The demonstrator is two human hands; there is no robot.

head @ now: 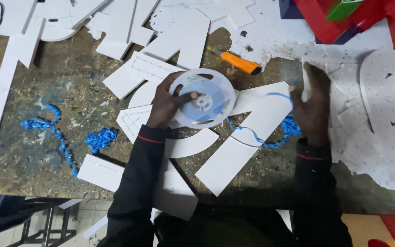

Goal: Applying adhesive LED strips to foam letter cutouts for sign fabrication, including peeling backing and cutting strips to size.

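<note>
While our left hand grips the white tape reel with fingers curled over its rim and the thumb near the hub, we hold it just above the white foam-board cut-outs on the worktop; our right hand stands well apart, fingertips pinched on the thin blue strip that runs back toward the reel; to do this well, we judge, the reel should stay level and the pull gentle, so the strip comes off untwisted; curls of blue backing lie to the left, and an orange utility knife rests beyond the reel; where the strip leaves the reel is hard to make out, the right fingertips are partly hidden, and the large letter shape at the right is cut off.
</note>
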